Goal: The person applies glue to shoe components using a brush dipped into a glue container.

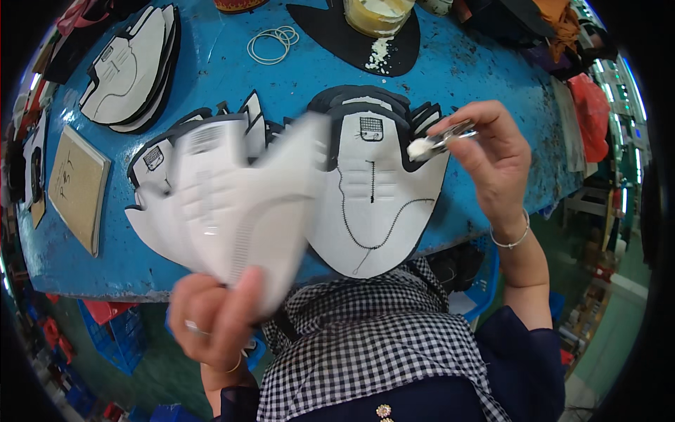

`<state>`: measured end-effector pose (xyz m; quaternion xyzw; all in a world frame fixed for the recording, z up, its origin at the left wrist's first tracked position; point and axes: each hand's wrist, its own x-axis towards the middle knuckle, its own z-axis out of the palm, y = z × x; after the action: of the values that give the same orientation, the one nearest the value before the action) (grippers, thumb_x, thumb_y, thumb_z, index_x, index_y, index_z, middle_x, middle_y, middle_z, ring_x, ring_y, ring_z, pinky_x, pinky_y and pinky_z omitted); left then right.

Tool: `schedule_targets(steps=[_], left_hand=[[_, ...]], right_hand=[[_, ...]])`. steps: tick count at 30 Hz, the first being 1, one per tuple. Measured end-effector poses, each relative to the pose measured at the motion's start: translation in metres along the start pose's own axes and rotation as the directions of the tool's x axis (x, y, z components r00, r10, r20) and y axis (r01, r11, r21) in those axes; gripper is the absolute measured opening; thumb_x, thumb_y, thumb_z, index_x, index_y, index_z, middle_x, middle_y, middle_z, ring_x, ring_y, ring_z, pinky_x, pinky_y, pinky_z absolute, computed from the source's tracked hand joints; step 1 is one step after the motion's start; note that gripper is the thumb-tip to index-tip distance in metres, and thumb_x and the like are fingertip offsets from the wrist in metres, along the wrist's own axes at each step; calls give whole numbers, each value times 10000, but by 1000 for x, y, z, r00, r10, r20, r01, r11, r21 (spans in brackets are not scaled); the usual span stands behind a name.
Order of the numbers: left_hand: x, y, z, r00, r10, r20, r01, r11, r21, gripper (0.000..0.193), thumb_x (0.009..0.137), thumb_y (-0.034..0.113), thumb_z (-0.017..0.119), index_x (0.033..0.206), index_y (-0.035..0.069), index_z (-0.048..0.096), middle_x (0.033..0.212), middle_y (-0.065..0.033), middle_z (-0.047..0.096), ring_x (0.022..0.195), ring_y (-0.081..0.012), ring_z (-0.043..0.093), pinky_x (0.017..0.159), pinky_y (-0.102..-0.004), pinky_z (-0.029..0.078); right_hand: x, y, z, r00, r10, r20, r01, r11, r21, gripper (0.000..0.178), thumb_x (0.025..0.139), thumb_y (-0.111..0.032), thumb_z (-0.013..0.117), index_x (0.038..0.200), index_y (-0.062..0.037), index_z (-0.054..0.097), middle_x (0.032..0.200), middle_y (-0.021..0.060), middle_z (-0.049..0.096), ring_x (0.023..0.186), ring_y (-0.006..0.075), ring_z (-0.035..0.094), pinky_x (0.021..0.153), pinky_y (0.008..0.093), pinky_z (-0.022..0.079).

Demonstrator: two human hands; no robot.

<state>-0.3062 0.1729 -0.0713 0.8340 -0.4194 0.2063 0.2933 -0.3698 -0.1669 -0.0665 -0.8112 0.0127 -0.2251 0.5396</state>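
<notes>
My left hand (218,316) grips the lower edge of a white shoe-upper template (260,211), smeared by motion, with dark slots and ladder-like marks. It is tilted above a pile of white shoe-upper pieces (151,165) with black edging. Beside it lies a stack of the same pieces; the top shoe upper (374,211) bears a dark dotted curve, a short centre line and a small grid mark. Over that stack's right side, my right hand (496,158) pinches a metal clip (453,135) that holds a white wad (420,149).
At the back of the blue table (485,77), a tub (380,15) stands on a black piece with spilled white powder (380,55). Rubber bands (273,46) lie left of it. Another stack of shoe uppers (126,77) and a notebook (79,190) are at the left.
</notes>
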Motion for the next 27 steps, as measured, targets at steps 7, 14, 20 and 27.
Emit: schedule_targets(steps=[7,14,20,27], left_hand=[[3,-13,17,918,-81,389,152,976,-157,596,577,162,918,1146,143,741,1211,-85,642,1082,-265,608,890,-407,481],[3,39,65,882,289,373,-167,930,-327,520,744,306,819,1215,111,716,1308,-40,631,1097,-207,617,912,-389,482],[12,43,63,867,331,373,-211,922,-325,448,759,238,781,1167,60,727,1258,-75,651,1058,-221,633,867,-378,521],[23,47,71,915,309,261,-226,926,-302,357,750,64,680,1098,30,751,1002,-72,660,871,-197,661,718,-307,557]], right_hand=[[-10,-6,20,977,31,213,21,971,-237,224,797,-123,842,988,-77,735,851,6,707,755,124,633,761,268,468],[4,2,31,948,-126,292,254,853,-456,266,737,-166,872,947,-94,726,797,4,686,718,182,605,717,328,445],[10,2,29,868,-386,313,497,698,-516,269,709,-148,880,912,-117,706,807,-12,688,728,184,607,731,358,451],[2,-7,18,903,-244,353,374,851,-368,253,748,-157,873,941,-97,722,855,13,702,718,161,622,724,325,487]])
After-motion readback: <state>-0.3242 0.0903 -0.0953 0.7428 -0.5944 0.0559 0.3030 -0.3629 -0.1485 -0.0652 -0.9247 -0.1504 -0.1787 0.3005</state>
